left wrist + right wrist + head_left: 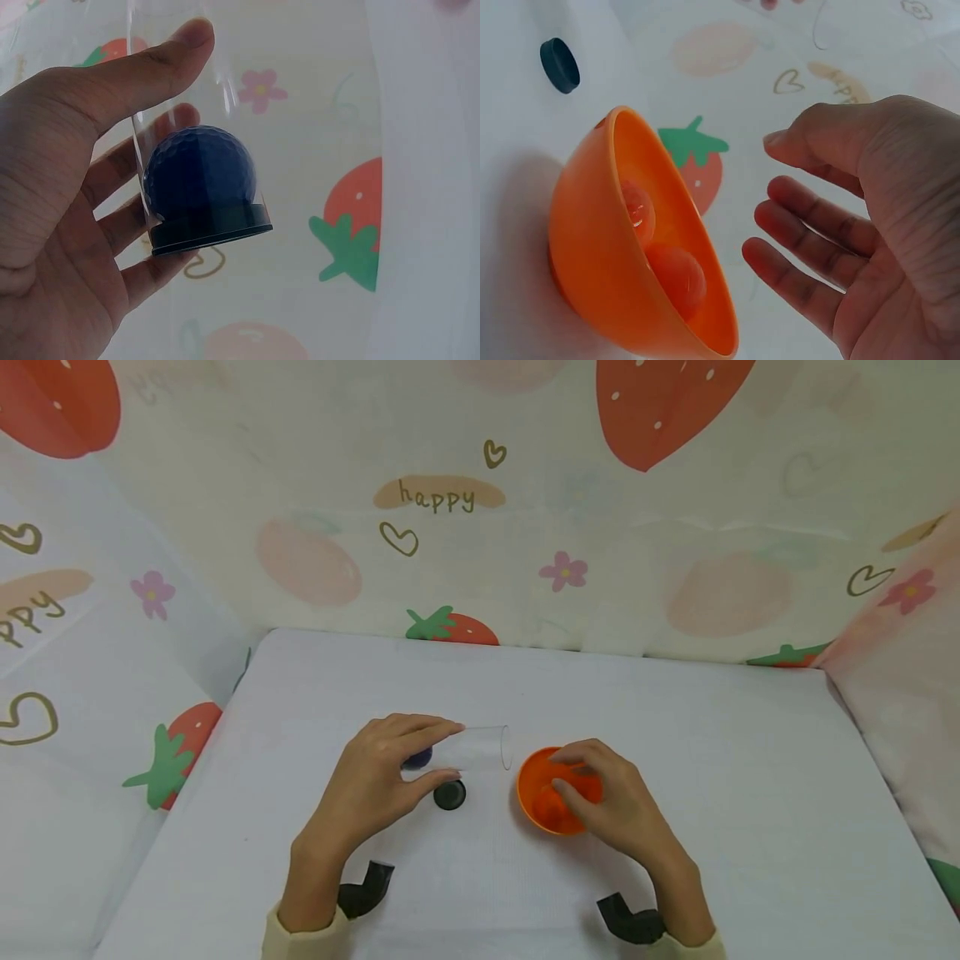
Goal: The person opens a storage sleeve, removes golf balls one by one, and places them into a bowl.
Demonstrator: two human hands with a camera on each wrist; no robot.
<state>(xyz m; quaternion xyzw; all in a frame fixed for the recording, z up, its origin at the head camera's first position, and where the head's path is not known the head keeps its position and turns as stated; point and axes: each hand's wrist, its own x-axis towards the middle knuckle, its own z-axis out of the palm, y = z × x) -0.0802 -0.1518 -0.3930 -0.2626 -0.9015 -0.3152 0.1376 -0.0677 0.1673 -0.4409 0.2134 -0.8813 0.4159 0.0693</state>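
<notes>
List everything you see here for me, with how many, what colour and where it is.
Clear tube: one, transparent, sideways in the left hand's grip
Ball: one, dark blue, dimpled, inside the tube at its capped end
End cap: one, dark, on the tube's end by the blue ball
Loose cap: one, dark green-black, on the table near the left thumb
Bowl: one, orange, on the table
Small balls: two visible, orange, inside the bowl
Table: one, white, under everything
Printed backdrop: pale with strawberries, hearts and flowers, around the table
Black curved pieces: two, one by each wrist
Sleeves: two, cream, at the forearms
Left hand: one, holding the tube
Right hand: one, over the bowl
</notes>
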